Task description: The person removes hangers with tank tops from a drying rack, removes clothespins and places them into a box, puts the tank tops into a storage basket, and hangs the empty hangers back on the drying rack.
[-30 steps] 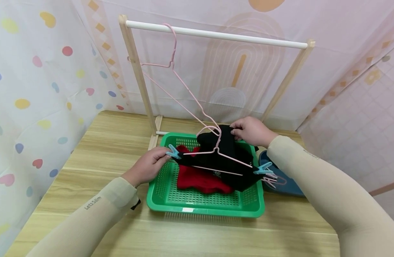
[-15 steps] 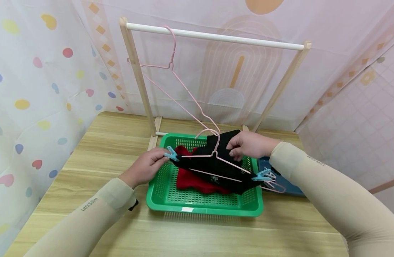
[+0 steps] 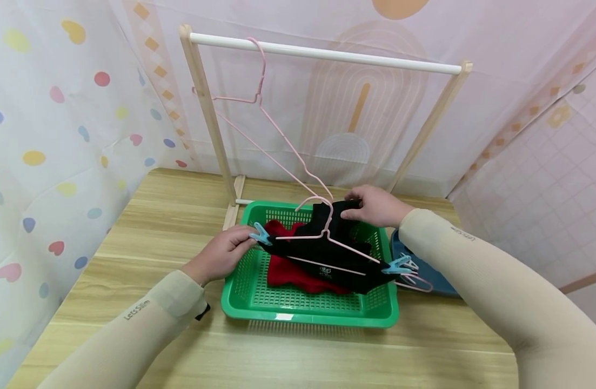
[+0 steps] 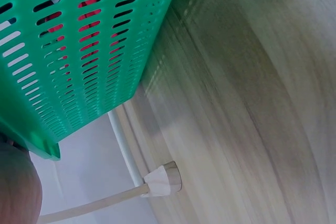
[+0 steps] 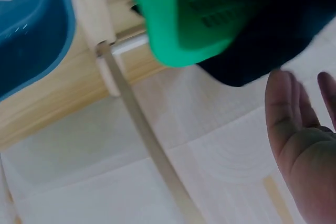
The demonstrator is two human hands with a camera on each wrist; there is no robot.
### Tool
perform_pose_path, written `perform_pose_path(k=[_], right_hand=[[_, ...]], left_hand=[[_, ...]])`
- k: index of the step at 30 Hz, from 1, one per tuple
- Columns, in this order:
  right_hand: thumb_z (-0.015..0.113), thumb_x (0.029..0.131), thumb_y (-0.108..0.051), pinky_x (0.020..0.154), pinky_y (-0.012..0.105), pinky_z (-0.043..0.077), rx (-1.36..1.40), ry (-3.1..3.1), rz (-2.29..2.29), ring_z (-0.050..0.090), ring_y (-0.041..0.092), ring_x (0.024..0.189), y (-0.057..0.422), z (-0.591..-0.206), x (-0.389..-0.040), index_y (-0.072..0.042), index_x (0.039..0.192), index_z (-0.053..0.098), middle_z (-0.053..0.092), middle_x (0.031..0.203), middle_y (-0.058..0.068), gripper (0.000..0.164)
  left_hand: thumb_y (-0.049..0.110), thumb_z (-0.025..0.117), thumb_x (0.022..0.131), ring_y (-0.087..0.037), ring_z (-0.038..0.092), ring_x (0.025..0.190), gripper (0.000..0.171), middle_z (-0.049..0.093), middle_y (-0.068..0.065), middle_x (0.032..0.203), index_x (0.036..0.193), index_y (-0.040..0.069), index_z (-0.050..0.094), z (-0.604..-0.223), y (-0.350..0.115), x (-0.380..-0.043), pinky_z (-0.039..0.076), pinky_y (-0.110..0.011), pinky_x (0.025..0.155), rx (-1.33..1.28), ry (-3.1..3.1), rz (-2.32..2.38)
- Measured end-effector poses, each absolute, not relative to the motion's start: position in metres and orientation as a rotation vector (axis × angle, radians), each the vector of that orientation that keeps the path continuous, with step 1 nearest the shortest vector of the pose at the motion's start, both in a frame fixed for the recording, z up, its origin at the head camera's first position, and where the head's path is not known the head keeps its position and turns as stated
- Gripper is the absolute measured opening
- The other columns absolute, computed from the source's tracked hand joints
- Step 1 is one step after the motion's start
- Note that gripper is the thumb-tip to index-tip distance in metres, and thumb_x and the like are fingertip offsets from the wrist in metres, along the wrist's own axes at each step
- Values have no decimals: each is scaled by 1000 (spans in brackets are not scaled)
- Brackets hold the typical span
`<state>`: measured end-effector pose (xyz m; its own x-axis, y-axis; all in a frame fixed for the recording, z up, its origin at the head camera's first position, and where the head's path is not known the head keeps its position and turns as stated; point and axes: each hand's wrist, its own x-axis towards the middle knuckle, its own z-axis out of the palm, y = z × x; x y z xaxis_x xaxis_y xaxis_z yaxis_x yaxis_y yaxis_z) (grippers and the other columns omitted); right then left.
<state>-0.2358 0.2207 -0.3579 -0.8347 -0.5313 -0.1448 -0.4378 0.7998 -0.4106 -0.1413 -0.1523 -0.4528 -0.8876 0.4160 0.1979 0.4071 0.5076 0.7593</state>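
A black garment (image 3: 307, 251) hangs clipped along a pink wire hanger (image 3: 298, 236), over a green perforated basket (image 3: 307, 320). Light blue clothespins hold its two ends: a left clothespin (image 3: 261, 234) and a right clothespin (image 3: 399, 265). My left hand (image 3: 220, 254) pinches the left one between thumb and fingers. At the garment's far edge is my right hand (image 3: 380, 206), its fingers loosely extended with thumb apart; in the right wrist view the fingertips are right by the dark cloth (image 5: 262, 51). Red cloth (image 3: 298, 278) lies in the basket beneath.
Behind the basket stands a wooden rack with a white bar (image 3: 327, 53). A second pink hanger (image 3: 283, 138) hangs from the bar's left part. To the basket's right sits a blue tray (image 3: 434, 278) with pale clothespins and a pink wire piece.
My right hand let go of the garment's far edge, came nearer over the cloth, then moved back to that edge with fingers more spread. The hanger's right end dipped slightly; the left hand stayed.
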Motion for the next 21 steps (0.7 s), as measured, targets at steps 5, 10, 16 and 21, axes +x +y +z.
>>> perform_pose_path(k=[5, 10, 16, 21], right_hand=[[75, 98, -39, 118, 54, 43, -746, 2707, -388, 56, 40, 139, 219, -370, -249, -1, 149, 56, 60, 149, 22, 67], [77, 97, -38, 118, 54, 41, -774, 2712, -310, 64, 37, 129, 217, -381, -256, 0, 146, 59, 67, 141, 20, 65], [78, 95, -36, 113, 51, 48, -761, 2700, -294, 65, 36, 127, 214, -391, -263, 0, 148, 57, 67, 141, 20, 67], [82, 93, -30, 112, 50, 49, -782, 2689, -356, 66, 34, 126, 212, -395, -270, -4, 152, 54, 70, 136, 19, 70]], left_hand=[[12, 55, 109, -23, 61, 119, 20, 73, -3, 122, 107, 16, 75, -453, -152, -141, 53, -51, 103, 736, 2716, 1366], [12, 55, 110, -23, 62, 120, 21, 73, -3, 122, 107, 16, 75, -454, -151, -142, 52, -51, 104, 736, 2710, 1375], [12, 55, 109, -20, 61, 119, 21, 74, 0, 119, 107, 17, 75, -456, -151, -144, 52, -49, 103, 757, 2714, 1377], [13, 55, 110, -20, 61, 117, 21, 73, 0, 118, 107, 17, 75, -456, -151, -143, 52, -49, 103, 757, 2718, 1368]])
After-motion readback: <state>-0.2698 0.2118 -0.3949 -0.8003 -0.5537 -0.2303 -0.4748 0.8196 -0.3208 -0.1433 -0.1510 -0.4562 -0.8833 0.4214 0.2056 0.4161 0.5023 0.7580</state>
